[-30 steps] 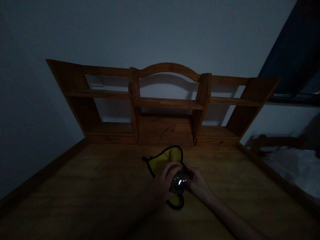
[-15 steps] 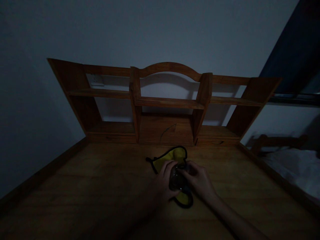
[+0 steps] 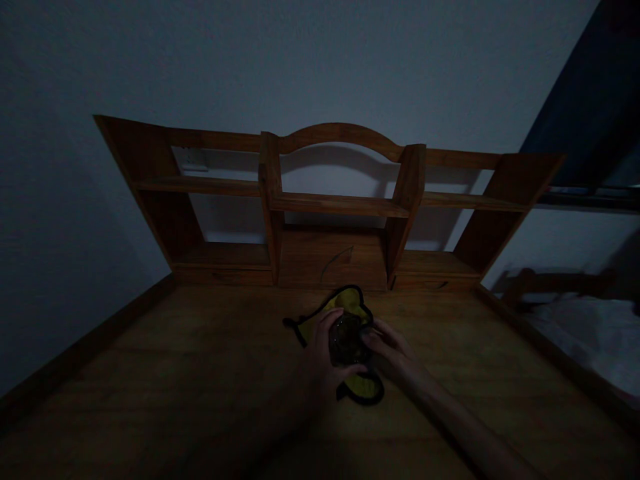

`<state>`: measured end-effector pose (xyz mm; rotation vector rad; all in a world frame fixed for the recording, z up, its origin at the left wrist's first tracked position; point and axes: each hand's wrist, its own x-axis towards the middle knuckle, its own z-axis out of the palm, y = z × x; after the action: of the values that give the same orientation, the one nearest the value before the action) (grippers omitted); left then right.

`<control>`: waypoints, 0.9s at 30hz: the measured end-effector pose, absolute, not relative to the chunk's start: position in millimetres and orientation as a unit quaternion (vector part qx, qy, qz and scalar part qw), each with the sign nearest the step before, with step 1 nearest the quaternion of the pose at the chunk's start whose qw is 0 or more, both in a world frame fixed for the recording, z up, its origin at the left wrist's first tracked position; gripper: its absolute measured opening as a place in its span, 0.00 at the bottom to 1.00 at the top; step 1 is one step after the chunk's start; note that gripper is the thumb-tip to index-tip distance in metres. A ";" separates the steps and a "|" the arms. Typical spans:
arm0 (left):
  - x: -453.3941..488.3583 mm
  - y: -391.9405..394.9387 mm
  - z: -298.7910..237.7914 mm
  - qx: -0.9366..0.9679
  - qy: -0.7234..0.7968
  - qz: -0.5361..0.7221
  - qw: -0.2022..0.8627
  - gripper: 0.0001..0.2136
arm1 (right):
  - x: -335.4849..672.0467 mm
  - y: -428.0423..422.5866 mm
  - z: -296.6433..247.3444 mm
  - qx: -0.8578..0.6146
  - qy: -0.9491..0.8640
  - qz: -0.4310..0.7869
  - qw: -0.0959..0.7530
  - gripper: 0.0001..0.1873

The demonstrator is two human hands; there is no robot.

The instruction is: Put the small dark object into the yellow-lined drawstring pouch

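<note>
A dark, shiny, round glass (image 3: 346,339) is held above the wooden desk, its open-looking top facing me. My left hand (image 3: 325,353) curls around its left side, fingers at the far edge and thumb at the near edge. On the right side, my right hand (image 3: 387,347) is closed, with its thumb pressing at the glass. A yellow cloth with black edging (image 3: 364,387) passes beneath the glass and shows beyond and in front of it. Bunched dark cloth seems to be in my right fingers, though dim light hides the details.
The wooden desk top (image 3: 200,373) has raised side edges. A wooden shelf unit (image 3: 340,205) with small compartments and drawers stands at its back against a pale wall (image 3: 320,60). At right are a dark blue curtain (image 3: 590,100) and a bed with pale bedding (image 3: 590,333).
Both hands, the glass and the cloth have shifted slightly left and away from me. The glass has tilted so its round top shows more, and my right thumb has moved to its right edge.
</note>
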<state>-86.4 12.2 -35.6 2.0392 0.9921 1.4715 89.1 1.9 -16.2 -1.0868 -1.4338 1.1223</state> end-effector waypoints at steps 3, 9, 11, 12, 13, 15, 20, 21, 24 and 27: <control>-87.0 14.3 -38.8 0.746 0.339 0.531 0.214 0.45 | 92.5 5.1 -19.0 -0.402 -0.546 0.537 0.501 0.20; -91.2 20.6 -44.2 0.780 0.300 0.505 0.215 0.48 | 99.9 10.3 -27.2 -0.380 -0.468 0.629 0.491 0.28; -91.9 21.3 -44.0 0.790 0.295 0.490 0.220 0.49 | 100.7 10.5 -28.0 -0.381 -0.472 0.632 0.483 0.23; -91.9 21.1 -43.5 0.793 0.295 0.484 0.224 0.48 | 100.8 10.5 -28.0 -0.383 -0.475 0.632 0.478 0.20; -91.7 20.7 -42.7 0.794 0.294 0.480 0.229 0.48 | 100.7 10.5 -27.8 -0.387 -0.475 0.633 0.473 0.19; -90.8 19.5 -40.9 0.795 0.285 0.478 0.239 0.46 | 100.5 10.6 -27.2 -0.394 -0.468 0.638 0.468 0.17; -87.9 15.8 -38.7 0.794 0.248 0.479 0.282 0.45 | 100.2 10.7 -27.7 -0.392 -0.444 0.647 0.480 0.13; -87.6 15.1 -38.8 0.791 0.250 0.475 0.294 0.45 | 100.4 10.6 -28.0 -0.398 -0.440 0.647 0.479 0.13; -86.9 14.8 -40.7 0.775 0.270 0.472 0.322 0.43 | 101.8 10.6 -26.8 -0.420 -0.429 0.649 0.467 0.14; -86.1 19.1 -45.4 0.754 0.282 0.510 0.303 0.42 | 105.2 11.8 -22.6 -0.408 -0.405 0.672 0.467 0.13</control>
<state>-86.1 19.1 -45.4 1.9979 0.7476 1.3517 105.2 11.8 -22.6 -1.0017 -0.9929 1.6480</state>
